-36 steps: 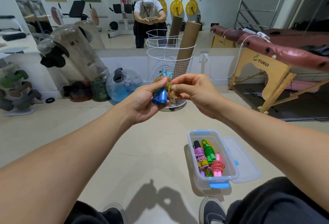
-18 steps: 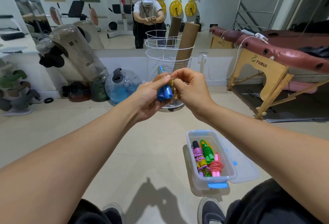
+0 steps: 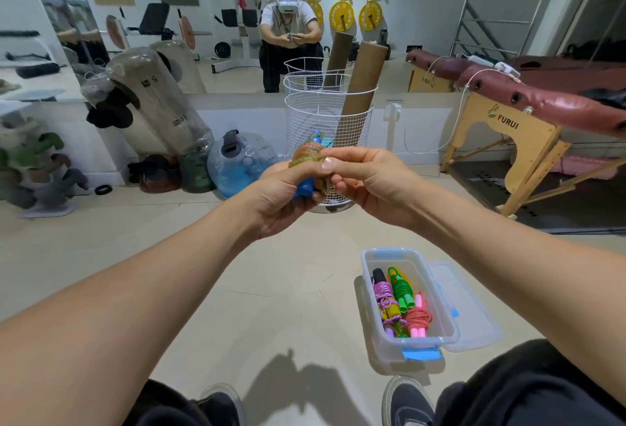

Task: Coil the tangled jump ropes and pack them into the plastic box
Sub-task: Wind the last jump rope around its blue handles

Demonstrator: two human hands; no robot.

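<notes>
Both hands raised above the floor: left hand (image 3: 281, 198) gripping blue-handled rope (image 3: 306, 168), right hand (image 3: 362, 178) pinching its cord end. Winding nearly finished; next, tuck end, lower into plastic box (image 3: 369, 293).

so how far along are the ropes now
Done: three coiled ropes, purple, green and pink, lie in the plastic box. In hand: the left hand grips the blue-handled rope while the right hand pinches its cord. Left: finish that coil and pack it.
</notes>
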